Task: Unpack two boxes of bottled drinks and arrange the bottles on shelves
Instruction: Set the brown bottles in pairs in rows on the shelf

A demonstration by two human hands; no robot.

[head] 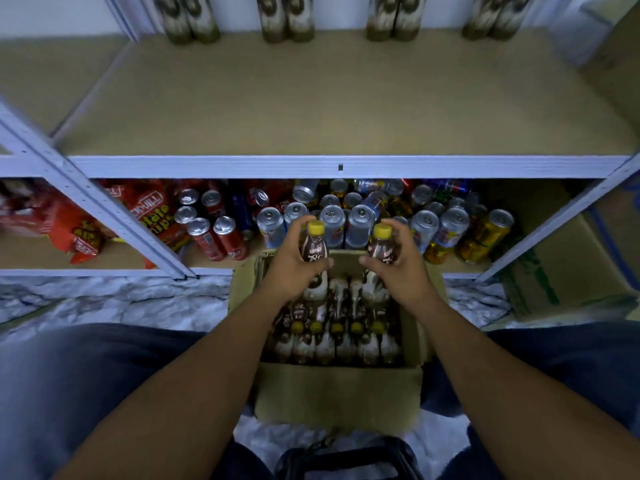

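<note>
left forearm (214,368): bare, stretched forward from lower left, angled inward
right forearm (485,358): bare, mirrors it from lower right
left hand (294,265): fingers and thumb wrapped round left bottle (317,251) (thumb across its front)
right hand (398,268): same wrap on right bottle (381,249)
hands: level, near each other, not touching

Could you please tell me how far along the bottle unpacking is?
Done: four pairs of dark bottles stand at the back of the tan shelf board. In hand: the left hand holds one yellow-capped brown bottle, the right hand a second bottle, above the open cardboard box. Left: many boxed bottles wait inside it.
</note>
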